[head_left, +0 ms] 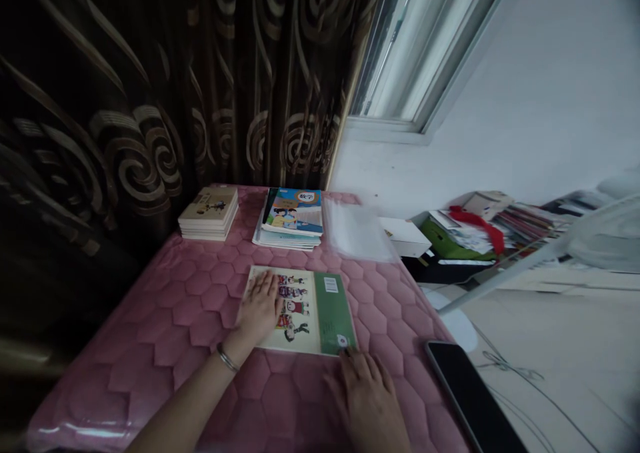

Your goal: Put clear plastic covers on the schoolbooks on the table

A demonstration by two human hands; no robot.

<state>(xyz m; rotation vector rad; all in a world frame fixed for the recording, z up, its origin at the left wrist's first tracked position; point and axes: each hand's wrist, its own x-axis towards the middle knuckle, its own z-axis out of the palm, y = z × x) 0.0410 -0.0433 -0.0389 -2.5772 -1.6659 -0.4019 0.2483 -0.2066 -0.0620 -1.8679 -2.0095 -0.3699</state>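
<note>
A thin book [303,310] with cartoon figures on a cream cover and a green strip with a barcode lies flat on the pink table cover. My left hand [261,303] rests flat on its left part, fingers stretched out, a bracelet on the wrist. At the book's lower right corner is my right hand [367,386], its fingers loosely extended and slightly blurred. The fingertips touch or nearly touch the green edge; I cannot tell which. Beyond the book stands a stack of textbooks [295,216] with a blue cover on top.
Small tan books [210,213] are stacked at the back left. Clear plastic sheets [357,230] lie right of the textbooks, near a white box [405,236]. A black phone-like device [473,393] sits at the right edge of the pink quilted cover [200,306]. Dark curtains [165,106] hang behind.
</note>
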